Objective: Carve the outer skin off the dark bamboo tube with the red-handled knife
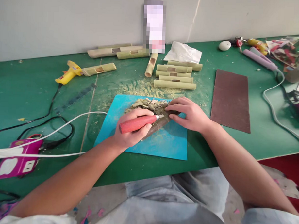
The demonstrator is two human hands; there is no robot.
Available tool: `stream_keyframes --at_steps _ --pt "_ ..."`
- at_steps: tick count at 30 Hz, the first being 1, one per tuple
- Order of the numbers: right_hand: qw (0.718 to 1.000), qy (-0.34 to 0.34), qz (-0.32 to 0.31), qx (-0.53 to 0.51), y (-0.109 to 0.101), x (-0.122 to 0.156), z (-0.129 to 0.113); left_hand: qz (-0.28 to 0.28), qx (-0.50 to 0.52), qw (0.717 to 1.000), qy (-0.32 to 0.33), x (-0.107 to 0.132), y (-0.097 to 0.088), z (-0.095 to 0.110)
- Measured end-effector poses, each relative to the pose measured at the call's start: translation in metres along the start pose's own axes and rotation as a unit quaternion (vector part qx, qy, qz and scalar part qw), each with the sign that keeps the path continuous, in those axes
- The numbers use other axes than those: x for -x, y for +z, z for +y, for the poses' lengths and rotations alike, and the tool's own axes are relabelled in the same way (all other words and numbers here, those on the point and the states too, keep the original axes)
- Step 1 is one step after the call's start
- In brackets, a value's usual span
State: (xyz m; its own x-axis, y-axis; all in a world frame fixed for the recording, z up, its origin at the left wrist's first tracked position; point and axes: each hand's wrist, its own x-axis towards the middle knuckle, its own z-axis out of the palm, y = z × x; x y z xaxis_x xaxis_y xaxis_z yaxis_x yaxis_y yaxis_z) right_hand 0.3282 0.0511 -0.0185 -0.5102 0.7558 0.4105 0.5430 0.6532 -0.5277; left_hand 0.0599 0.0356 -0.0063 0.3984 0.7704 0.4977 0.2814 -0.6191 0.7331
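Note:
My left hand (129, 134) is closed round a carving tool with a red wooden handle (136, 123), its metal tip pointing right. The tip meets a dark bamboo piece (160, 122) lying on a blue mat (163, 143). My right hand (188, 113) presses down on that piece, fingers curled over its far end. A heap of bamboo shavings (147, 105) lies on the mat just behind both hands.
Several cut bamboo tubes (175, 77) lie behind the mat near the wall. A yellow glue gun (68, 72) is at left, a pink power strip (15, 161) with cables at near left. Brown sandpaper (230, 100) lies right; scraps and tools (284, 48) sit far right.

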Motion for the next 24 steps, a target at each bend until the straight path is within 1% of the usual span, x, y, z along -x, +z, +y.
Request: stream_keyframes --at_steps 2,6,9,14,18,21,24 --pt "1.000 0.000 0.004 -0.006 0.001 0.001 0.001 0.003 -0.008 1.000 0.003 -0.001 0.001 0.000" --pt "1.000 0.007 0.006 -0.017 0.004 0.002 0.004 0.023 -0.026 0.999 -0.015 -0.002 0.003 -0.001" --pt "1.000 0.010 0.005 -0.016 0.004 0.003 0.005 0.033 -0.015 0.999 -0.017 -0.003 0.005 -0.002" --pt "1.000 0.011 -0.009 -0.013 0.001 0.001 0.005 0.033 0.014 0.999 -0.011 -0.003 0.008 -0.001" --pt "0.999 0.014 -0.045 0.000 -0.007 -0.006 0.001 0.027 0.004 1.000 0.003 -0.003 0.009 0.001" --pt "0.996 0.020 -0.088 0.015 -0.014 -0.014 -0.003 0.034 -0.013 0.999 0.023 -0.004 0.009 0.002" --pt "0.991 0.033 -0.129 0.021 -0.021 -0.021 -0.005 0.028 -0.016 0.999 0.041 -0.004 0.009 0.002"
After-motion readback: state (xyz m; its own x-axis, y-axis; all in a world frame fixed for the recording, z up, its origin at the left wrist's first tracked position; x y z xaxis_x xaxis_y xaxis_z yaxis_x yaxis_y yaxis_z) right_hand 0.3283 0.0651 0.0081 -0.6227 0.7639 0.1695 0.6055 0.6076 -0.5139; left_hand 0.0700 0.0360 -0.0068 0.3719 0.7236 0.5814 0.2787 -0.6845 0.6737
